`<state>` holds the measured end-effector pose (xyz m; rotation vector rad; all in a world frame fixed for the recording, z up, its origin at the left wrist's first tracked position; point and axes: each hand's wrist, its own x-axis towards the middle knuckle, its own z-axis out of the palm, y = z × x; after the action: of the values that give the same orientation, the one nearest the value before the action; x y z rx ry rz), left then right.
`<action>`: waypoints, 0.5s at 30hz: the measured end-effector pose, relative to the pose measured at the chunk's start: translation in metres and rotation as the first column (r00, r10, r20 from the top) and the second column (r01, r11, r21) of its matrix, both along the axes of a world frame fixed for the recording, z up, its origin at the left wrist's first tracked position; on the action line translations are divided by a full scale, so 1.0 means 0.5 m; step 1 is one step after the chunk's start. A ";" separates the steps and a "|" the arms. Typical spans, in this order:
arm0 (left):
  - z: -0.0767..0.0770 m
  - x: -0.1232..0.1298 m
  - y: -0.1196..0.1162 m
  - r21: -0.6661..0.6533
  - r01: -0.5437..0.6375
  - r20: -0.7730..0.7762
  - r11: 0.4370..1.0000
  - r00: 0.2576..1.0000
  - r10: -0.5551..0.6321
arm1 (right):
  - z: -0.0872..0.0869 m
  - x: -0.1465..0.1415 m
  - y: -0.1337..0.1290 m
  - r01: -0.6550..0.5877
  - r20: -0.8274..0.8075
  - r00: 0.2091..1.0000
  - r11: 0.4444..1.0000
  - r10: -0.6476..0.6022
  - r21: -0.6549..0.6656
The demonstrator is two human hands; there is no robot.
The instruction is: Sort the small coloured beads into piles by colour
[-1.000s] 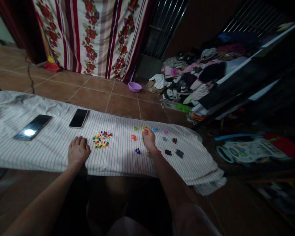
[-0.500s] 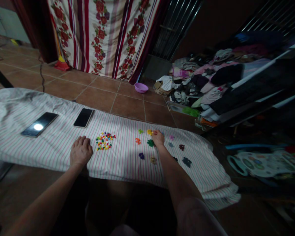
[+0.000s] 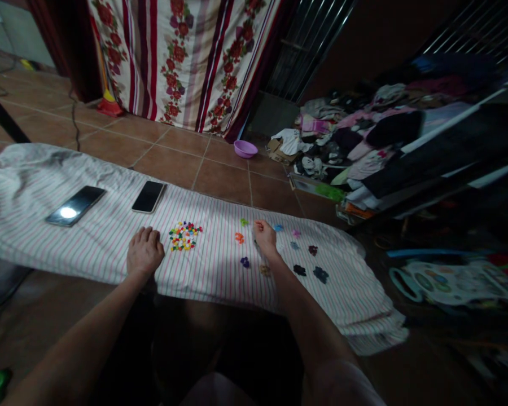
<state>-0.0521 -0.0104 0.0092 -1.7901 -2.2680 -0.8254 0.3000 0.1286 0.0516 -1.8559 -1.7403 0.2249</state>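
On the striped cloth [image 3: 220, 254], my left hand [image 3: 145, 251] lies flat, palm down, left of a mixed pile of colourful small pieces [image 3: 185, 235]. My right hand [image 3: 265, 237] has its fingers closed together over the sorted clusters; whatever they hold, if anything, is too small to make out. It hides the yellow cluster and most of the green one. Beside it are a lime cluster [image 3: 244, 222], an orange cluster [image 3: 239, 238] and a blue cluster [image 3: 278, 228]. Nearer me are a purple cluster [image 3: 245, 262] and a tan cluster [image 3: 265, 270].
Two phones [image 3: 148, 197] [image 3: 76, 206] lie at the left of the cloth. Pink, dark red, black and grey clusters [image 3: 320, 274] sit to the right. Beyond are a purple basin [image 3: 245, 149], a floral curtain [image 3: 178, 62] and heaped clothes [image 3: 355, 129].
My right hand has shifted slightly left and now covers the yellow cluster. The black and blue clusters show more fully. My left hand stays flat; the camera view has shifted a little.
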 end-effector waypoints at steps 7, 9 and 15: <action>-0.001 -0.002 0.001 -0.022 -0.001 -0.034 1.000 0.999 0.000 | -0.033 -0.188 -0.087 -0.374 -0.218 0.903 0.927 0.371 0.027; -0.003 -0.002 0.001 -0.025 0.001 -0.032 1.000 0.999 -0.002 | -0.044 -0.242 -0.108 -0.464 -0.229 0.862 0.886 0.452 0.003; -0.001 -0.001 0.001 -0.032 0.005 -0.028 0.999 1.000 -0.006 | -0.059 -0.340 -0.122 -0.520 -0.148 0.852 0.845 0.502 -0.123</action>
<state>-0.0526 -0.0098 0.0086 -1.8103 -2.2725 -0.7642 0.1298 0.0675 0.0220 -1.4031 -2.1621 0.6805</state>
